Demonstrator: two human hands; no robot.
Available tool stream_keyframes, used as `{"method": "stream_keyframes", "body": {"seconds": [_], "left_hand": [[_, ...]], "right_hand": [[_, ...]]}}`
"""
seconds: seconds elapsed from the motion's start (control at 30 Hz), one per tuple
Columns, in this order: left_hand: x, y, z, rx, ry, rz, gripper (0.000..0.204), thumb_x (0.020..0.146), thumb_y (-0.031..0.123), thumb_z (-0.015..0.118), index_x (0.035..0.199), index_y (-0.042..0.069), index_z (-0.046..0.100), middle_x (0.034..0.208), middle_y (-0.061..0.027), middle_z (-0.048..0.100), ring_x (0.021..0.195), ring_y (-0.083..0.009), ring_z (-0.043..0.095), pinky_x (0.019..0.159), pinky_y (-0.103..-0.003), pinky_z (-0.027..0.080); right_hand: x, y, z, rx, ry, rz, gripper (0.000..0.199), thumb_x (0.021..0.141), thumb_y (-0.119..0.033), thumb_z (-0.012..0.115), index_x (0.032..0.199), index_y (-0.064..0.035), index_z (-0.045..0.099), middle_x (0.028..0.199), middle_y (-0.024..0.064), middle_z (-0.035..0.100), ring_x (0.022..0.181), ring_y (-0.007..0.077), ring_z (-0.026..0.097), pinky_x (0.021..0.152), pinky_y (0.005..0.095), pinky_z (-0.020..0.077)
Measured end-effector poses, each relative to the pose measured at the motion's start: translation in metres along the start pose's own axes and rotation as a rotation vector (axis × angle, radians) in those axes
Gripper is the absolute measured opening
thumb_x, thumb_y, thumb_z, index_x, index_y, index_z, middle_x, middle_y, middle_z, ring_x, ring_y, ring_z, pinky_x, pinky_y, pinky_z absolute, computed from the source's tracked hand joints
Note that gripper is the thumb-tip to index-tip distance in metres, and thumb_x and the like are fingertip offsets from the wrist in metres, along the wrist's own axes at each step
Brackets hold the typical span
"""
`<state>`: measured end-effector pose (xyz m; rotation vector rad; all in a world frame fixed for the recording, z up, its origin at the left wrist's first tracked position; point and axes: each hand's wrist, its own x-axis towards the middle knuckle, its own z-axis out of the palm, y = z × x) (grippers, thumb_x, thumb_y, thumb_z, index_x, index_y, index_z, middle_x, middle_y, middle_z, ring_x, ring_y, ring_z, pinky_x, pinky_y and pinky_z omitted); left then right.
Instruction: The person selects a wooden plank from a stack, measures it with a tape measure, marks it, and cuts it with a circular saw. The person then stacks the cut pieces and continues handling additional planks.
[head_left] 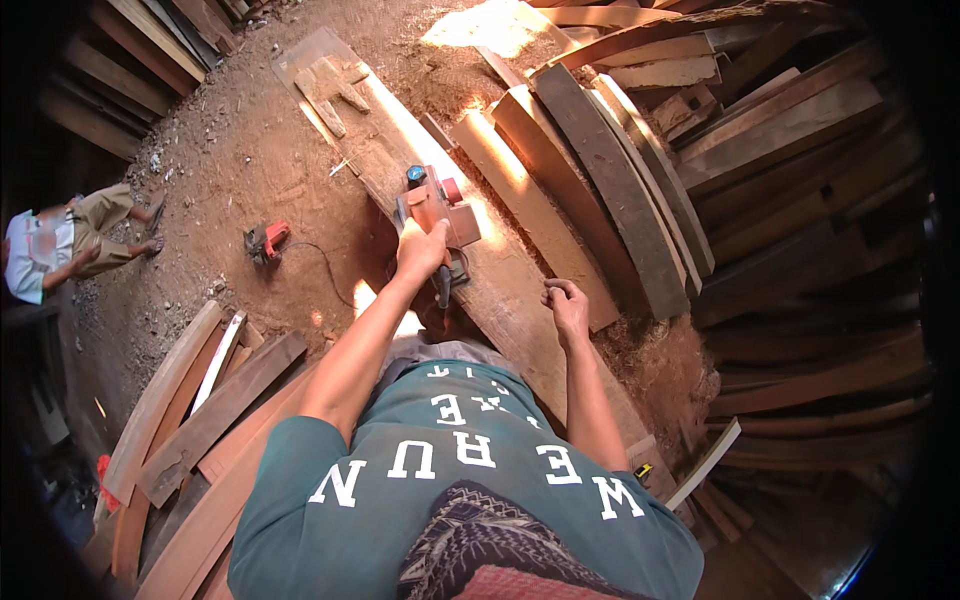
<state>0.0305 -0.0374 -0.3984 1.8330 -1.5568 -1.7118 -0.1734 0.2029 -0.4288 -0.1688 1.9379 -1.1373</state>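
On the long plank [520, 290], a boxy red-orange electric planer [438, 208] sits.

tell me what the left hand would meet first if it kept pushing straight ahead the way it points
The left hand grips the red electric planer on the long plank. Straight ahead along the plank, it would likely first meet the small wood offcuts lying near the plank's far end, though depth is hard to judge.
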Motion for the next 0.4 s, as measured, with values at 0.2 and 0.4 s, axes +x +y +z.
{"method": "stream_keyframes", "body": {"seconds": [0.2, 0.4], "left_hand": [[-0.001, -0.052, -0.047, -0.879, -0.092, -0.242, 0.037, 0.102, 0.042, 0.062, 0.106, 0.005, 0.06, 0.081, -0.0063, 0.064, 0.067, -0.0209, 0.065, 0.063, -0.034, 0.057], [0.042, -0.127, -0.095, -1.333, -0.187, -0.267, 0.061, 0.107, 0.051, 0.048, 0.151, 0.008, 0.044, 0.147, -0.017, 0.056, 0.13, -0.0347, 0.059, 0.106, -0.051, 0.053]], "right_hand": [[-0.009, -0.023, 0.06, 0.089, -0.063, 0.01, 0.023, 0.096, -0.01, 0.066, 0.114, 0.0042, 0.069, 0.103, 0.0117, 0.071, 0.087, 0.017, 0.069, 0.081, 0.031, 0.0588], [-0.026, -0.064, 0.163, 0.119, -0.278, -0.093, 0.031, 0.093, -0.014, 0.073, 0.12, 0.0, 0.069, 0.106, 0.0138, 0.072, 0.082, 0.021, 0.07, 0.072, 0.0304, 0.0597]]}}
